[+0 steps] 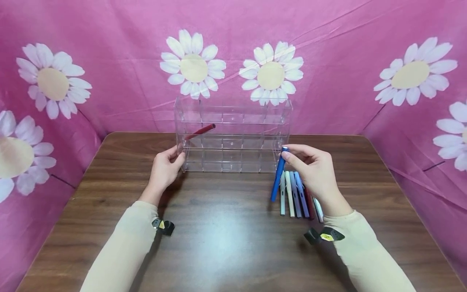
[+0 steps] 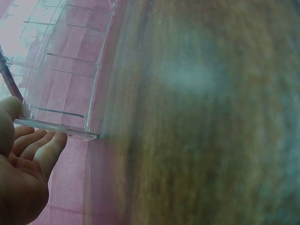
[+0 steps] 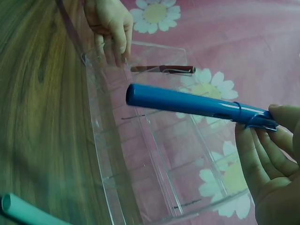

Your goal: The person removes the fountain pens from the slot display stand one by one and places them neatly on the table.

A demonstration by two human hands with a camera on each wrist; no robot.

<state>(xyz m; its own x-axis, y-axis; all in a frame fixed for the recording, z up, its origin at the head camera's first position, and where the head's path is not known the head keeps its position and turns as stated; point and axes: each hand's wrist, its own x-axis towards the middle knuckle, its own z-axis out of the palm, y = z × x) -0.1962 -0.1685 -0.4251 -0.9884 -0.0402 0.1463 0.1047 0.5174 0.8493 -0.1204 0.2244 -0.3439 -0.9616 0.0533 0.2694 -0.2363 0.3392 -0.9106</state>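
Observation:
A clear plastic compartment rack (image 1: pixel 233 156) stands at the back of the table. My left hand (image 1: pixel 165 170) grips its left end wall, thumb on one side and fingers on the other, as the left wrist view shows up close. Inside the left part leans a red pen (image 1: pixel 200 132), tilted up to the right. At the rack's right front corner, my right hand (image 1: pixel 315 172) pinches a blue pen (image 3: pixel 183 101) by its clip end, between thumb and fingertips. The blue pen hangs with its other end slanting down toward the table.
Several pens lie side by side under and beside my right hand, among them a cream pen (image 1: pixel 290 194), a purple-blue pen (image 1: pixel 300 195) and a dark red pen (image 1: pixel 310 205). Behind the wooden table (image 1: pixel 219 251) hangs a pink cloth (image 1: pixel 124 61) with daisies.

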